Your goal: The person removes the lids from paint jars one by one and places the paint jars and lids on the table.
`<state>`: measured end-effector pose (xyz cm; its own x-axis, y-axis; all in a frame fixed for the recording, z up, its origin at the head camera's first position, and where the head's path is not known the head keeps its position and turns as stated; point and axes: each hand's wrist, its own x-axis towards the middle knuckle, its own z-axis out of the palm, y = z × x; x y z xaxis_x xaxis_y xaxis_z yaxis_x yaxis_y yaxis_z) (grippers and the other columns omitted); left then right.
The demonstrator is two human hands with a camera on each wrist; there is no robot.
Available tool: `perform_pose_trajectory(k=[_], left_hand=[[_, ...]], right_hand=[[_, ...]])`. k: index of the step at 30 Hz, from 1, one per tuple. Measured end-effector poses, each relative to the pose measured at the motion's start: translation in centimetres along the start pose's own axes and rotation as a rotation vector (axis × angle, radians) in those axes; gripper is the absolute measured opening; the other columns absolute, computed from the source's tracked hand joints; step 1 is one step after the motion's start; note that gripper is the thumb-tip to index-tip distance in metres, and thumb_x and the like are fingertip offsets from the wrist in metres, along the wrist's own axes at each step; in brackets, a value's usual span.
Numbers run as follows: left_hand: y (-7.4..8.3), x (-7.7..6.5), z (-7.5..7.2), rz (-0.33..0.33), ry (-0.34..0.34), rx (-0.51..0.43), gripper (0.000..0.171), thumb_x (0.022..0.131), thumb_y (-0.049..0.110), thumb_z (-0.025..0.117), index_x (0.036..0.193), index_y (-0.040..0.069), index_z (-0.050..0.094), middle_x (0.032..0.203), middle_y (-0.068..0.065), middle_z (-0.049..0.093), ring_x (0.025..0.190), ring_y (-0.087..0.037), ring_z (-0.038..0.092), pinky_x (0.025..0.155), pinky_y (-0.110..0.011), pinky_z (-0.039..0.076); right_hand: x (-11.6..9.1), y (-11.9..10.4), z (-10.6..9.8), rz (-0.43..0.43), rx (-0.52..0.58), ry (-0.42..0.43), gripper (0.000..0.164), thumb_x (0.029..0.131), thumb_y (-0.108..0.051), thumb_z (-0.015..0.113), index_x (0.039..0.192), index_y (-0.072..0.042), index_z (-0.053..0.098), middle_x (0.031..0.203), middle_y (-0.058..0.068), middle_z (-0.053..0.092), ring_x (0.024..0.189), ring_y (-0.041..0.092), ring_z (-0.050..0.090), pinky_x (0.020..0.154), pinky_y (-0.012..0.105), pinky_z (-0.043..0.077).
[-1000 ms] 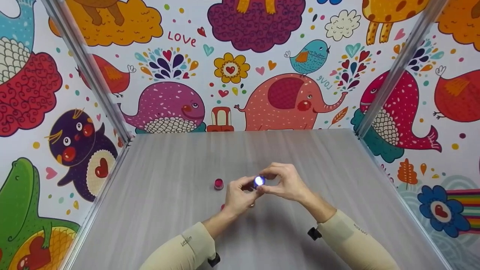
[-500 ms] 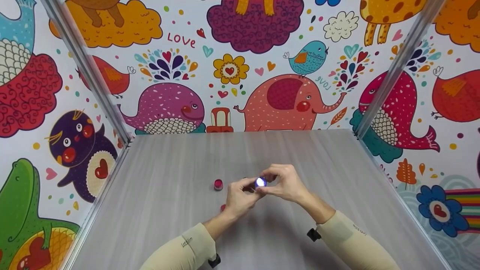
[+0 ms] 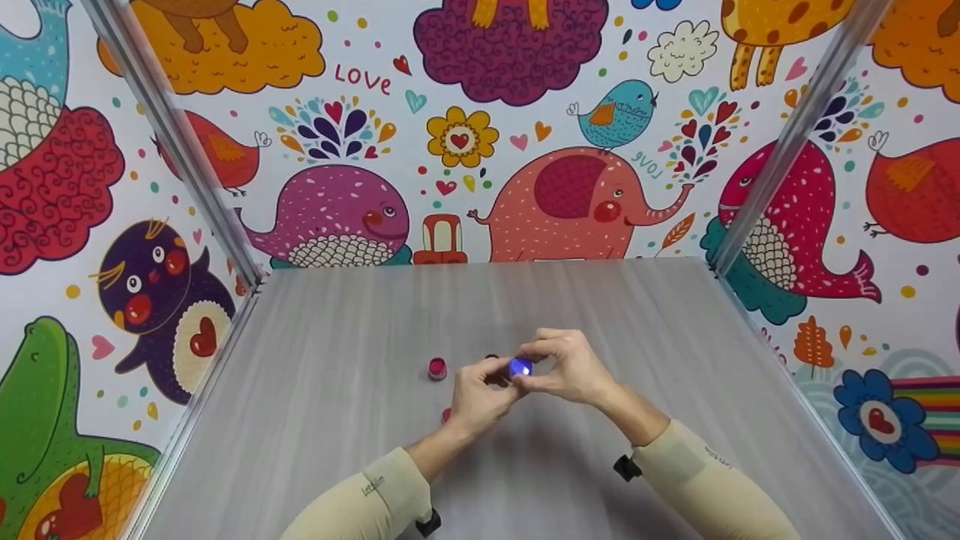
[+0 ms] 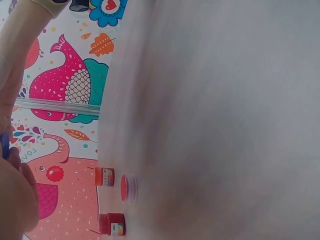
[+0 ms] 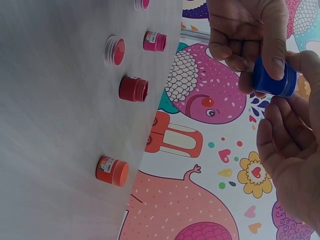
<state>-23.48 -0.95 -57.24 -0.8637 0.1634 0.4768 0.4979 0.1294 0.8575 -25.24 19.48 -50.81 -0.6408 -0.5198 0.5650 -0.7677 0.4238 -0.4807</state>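
Observation:
A small blue paint jar (image 3: 520, 367) is between my two hands above the table. My left hand (image 3: 478, 394) grips its body, the thumb pressed along the side in the right wrist view. Fingers of my right hand (image 3: 570, 367) pinch the jar's cap end from the other side. Seen from the right wrist, the blue jar (image 5: 272, 80) lies tilted, its cap end toward the right hand (image 5: 295, 145). At the left edge of the left wrist view only a sliver of the blue jar (image 4: 4, 145) shows, mostly hidden by the fingers.
On the grey table (image 3: 337, 390) stand a magenta jar (image 5: 155, 41), a dark red jar (image 5: 133, 89) and an orange jar (image 5: 112, 171). A clear-rimmed lid with red inside (image 5: 115, 51) lies near them. Printed panels (image 3: 450, 90) with metal posts enclose the table.
The glare on the blue jar's end has shrunk from white to a small spot, with more blue showing. Both hands stay almost in place, with slight finger movement.

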Motion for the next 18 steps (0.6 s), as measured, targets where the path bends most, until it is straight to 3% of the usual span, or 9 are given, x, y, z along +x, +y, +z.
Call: perform_pose_trajectory(k=[7,18], left_hand=[[-0.21,-0.04,-0.01,0.017,0.001,0.013,0.030,0.088,0.015,0.097,0.116,0.007,0.088,0.096,-0.010,0.085,0.084,-0.005,0.074,0.079,-0.040,0.071],[-0.16,-0.23,-0.27,-0.024,-0.052,0.011,0.024,0.089,0.018,0.097,0.111,0.014,0.088,0.093,-0.006,0.084,0.084,-0.007,0.075,0.081,-0.043,0.071]], right_hand=[[0.12,0.26,0.07,-0.051,0.005,-0.024,0.022,0.086,-0.011,0.093,0.107,-0.011,0.089,0.095,0.002,0.080,0.083,0.015,0.075,0.075,0.027,0.066],[0.12,0.59,-0.24,-0.071,0.069,-0.086,0.025,0.085,-0.010,0.092,0.110,-0.013,0.089,0.096,0.002,0.076,0.086,0.019,0.072,0.077,0.030,0.065]])
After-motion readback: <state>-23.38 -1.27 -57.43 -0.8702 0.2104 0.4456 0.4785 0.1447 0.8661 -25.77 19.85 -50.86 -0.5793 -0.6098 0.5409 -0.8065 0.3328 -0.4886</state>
